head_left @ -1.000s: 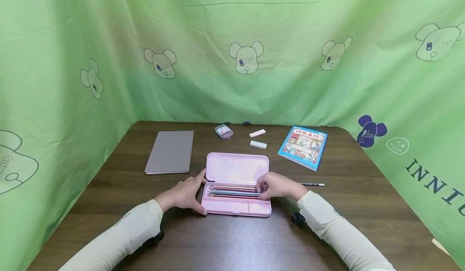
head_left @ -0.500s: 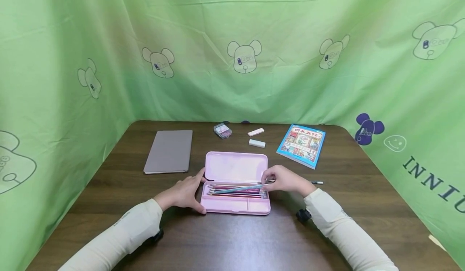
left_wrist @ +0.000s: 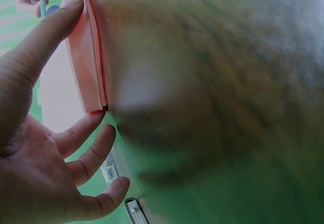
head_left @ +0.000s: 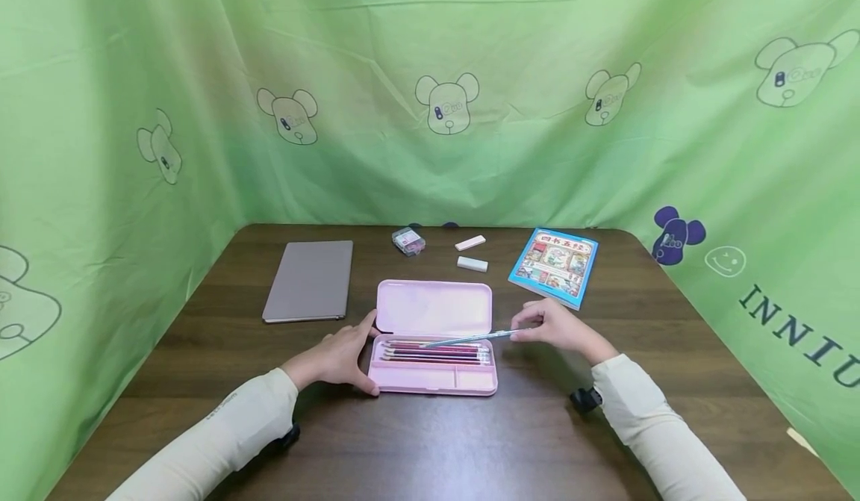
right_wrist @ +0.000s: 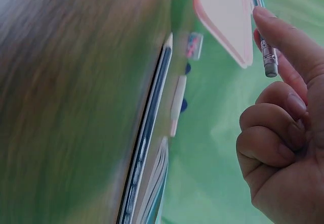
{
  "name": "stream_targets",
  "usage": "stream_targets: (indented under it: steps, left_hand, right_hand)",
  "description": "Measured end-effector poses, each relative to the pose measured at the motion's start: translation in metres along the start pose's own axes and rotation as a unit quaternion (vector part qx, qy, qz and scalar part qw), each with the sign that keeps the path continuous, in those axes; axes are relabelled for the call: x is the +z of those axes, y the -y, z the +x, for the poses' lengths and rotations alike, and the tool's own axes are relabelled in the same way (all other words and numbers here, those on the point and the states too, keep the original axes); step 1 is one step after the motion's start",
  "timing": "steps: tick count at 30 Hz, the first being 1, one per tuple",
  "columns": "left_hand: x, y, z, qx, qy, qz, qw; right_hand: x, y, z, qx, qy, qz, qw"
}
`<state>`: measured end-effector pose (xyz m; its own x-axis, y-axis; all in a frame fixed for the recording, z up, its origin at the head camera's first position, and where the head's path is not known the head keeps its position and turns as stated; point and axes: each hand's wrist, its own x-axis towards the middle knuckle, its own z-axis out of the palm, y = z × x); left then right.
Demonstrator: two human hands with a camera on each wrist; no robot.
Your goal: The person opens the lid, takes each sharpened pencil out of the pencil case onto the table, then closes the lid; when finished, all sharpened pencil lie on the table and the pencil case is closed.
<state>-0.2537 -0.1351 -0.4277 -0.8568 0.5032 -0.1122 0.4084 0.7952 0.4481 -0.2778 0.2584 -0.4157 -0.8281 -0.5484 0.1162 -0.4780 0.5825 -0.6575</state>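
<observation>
**Q:** While the left hand (head_left: 339,358) lies against the left end of the open pink plastic pencil case (head_left: 433,366), fingers straight and clasping nothing, what does the right hand (head_left: 554,327) hold?

**A:** It pinches the metal-capped end of a slim light-blue pencil (head_left: 470,338) between thumb and forefinger; the remaining fingers are curled, as the right wrist view shows (right_wrist: 266,57). The pencil slants over the case's right end, its tip over the tray and its capped end out past the rim. A row of red and dark pencils (head_left: 435,353) lies in the tray beneath it.

**Q:** How is this lift best managed?

**A:** In my judgement, by holding the left hand firm against the case wall so that the case does not slide on the dark wooden bench (head_left: 430,449), and by raising the pencil tip clear of the row before carrying it sideways. An end grip gives little control, so a slow, level movement seems wise.

**Q:** What else is on the bench?

**A:** A grey closed notebook (head_left: 309,281), two white erasers (head_left: 472,253), a small clear box (head_left: 408,240) and a blue picture book (head_left: 554,266).
</observation>
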Motion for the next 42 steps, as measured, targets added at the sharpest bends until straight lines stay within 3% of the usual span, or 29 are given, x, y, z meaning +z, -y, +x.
stream_targets:
  steps: [12, 26, 34, 42]
  left_hand:
    - [0.002, 0.003, -0.003, -0.006, 0.005, 0.008, 0.9999]
    - [0.000, 0.004, 0.000, -0.022, 0.013, -0.007, 0.9997]
    - [-0.001, 0.003, 0.001, -0.016, 0.013, -0.003, 0.9998]
    - [-0.001, 0.002, 0.002, -0.004, 0.009, 0.004, 0.9999]
  right_hand:
    - [-0.018, -0.018, -0.028, 0.011, -0.037, -0.019, 0.999]
    - [-0.040, -0.041, -0.059, 0.090, -0.061, -0.034, 0.993]
    - [-0.044, -0.056, -0.071, 0.093, -0.066, -0.039, 0.993]
    - [-0.047, -0.055, -0.069, 0.163, -0.047, -0.051, 0.984]
